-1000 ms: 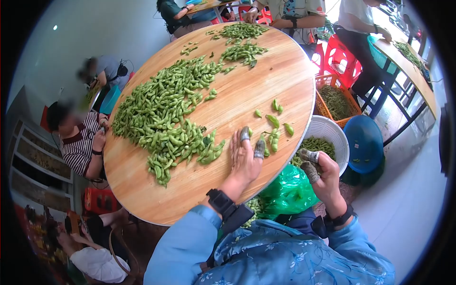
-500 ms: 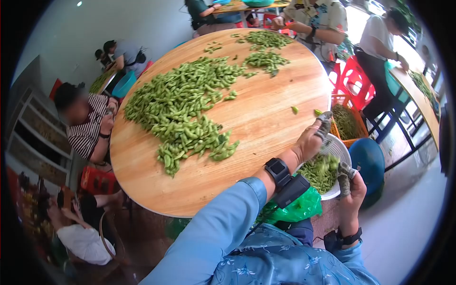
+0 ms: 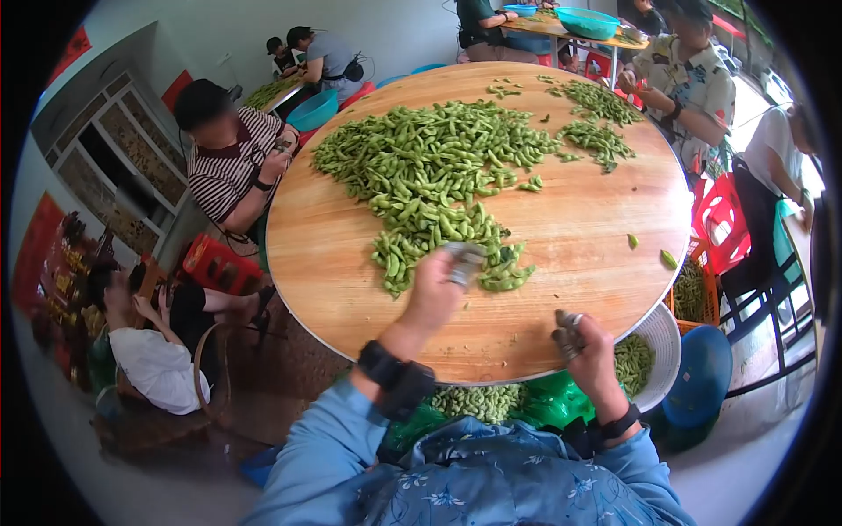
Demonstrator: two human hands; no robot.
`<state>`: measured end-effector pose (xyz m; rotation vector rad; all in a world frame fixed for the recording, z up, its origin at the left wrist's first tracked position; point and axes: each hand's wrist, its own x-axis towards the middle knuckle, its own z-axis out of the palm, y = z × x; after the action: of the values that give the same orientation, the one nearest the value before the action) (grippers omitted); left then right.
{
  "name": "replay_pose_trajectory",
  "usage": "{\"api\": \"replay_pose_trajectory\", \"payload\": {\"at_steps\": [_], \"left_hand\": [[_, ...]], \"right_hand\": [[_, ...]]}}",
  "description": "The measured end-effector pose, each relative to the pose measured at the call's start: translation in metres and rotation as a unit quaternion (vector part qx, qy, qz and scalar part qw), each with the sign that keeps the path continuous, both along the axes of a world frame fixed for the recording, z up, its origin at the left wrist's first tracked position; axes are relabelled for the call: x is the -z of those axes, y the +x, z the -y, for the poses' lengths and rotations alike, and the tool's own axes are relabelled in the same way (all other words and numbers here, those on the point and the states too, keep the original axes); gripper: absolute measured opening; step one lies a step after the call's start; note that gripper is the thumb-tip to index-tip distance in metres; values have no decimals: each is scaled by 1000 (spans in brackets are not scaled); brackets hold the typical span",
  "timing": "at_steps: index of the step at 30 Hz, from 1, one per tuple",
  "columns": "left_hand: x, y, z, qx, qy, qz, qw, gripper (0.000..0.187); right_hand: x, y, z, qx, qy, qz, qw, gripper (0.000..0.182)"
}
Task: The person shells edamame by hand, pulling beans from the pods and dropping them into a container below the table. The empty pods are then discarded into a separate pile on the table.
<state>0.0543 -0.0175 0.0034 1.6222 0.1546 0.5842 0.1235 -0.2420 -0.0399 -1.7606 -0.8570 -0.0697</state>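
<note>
My left hand (image 3: pixel 441 285), with grey wraps on its fingers, is over the near edge of a large pile of green soybean pods (image 3: pixel 438 162) on the round wooden table (image 3: pixel 605 232). Motion smears its fingertips, which overlap the lowest pods in this view. My right hand (image 3: pixel 588 351), wrapped on the fingers in the same way, hovers at the table's front rim. Its thumb and fingers are bent and slightly apart, with no pod showing between them. Beside it, below the rim, a white basket (image 3: pixel 662 355) holds more pods.
An orange crate (image 3: pixel 702 294) of pods and a blue tub (image 3: pixel 699 377) stand at the right. A green plastic bag (image 3: pixel 557 399) and shelled beans (image 3: pixel 478 401) lie below the front rim. Two loose pods are near the right rim. Several people sit around this and other tables.
Both hands have left the white basket and moved left: my left hand to the pod pile, my right to the front rim. The camera view has turned as well.
</note>
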Motion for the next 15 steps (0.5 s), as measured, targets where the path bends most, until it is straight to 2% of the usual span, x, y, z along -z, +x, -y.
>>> {"api": "replay_pose_trajectory", "payload": {"at_steps": [2, 3, 5, 7, 8, 10, 11, 13, 14, 15], "left_hand": [[8, -14, -55, -120, 91, -34, 988, 19], [15, -19, -81, -141, 90, -19, 986, 19], [24, -20, -125, -160, 89, 2, 983, 19], [27, -14, -156, -199, 215, -61, 954, 20], [31, -6, -165, -198, 214, -58, 955, 20], [30, 11, -169, -190, 325, -104, 920, 29], [32, 19, -169, -172, 330, -165, 913, 36], [40, 31, -158, -142, 400, -162, 891, 45], [44, 33, -150, -130, 350, -207, 904, 46], [50, 33, -147, -98, 377, -196, 900, 47]], "right_hand": [[0, 5, 2, -3, 9, -41, 999, 18], [0, 4, 2, -4, 10, -38, 999, 18], [-1, 3, 0, 2, -70, 54, 996, 20], [-2, 1, -6, 10, -63, 59, 996, 19], [-3, 1, -8, 17, -57, 60, 996, 19], [0, 3, -13, 33, -60, 63, 996, 18], [1, 3, -14, 44, -61, 63, 995, 17], [4, 3, -14, 51, -68, 65, 994, 17], [7, 3, -15, 56, -71, 65, 994, 16], [9, 3, -17, 42, -76, 63, 994, 16]]}}
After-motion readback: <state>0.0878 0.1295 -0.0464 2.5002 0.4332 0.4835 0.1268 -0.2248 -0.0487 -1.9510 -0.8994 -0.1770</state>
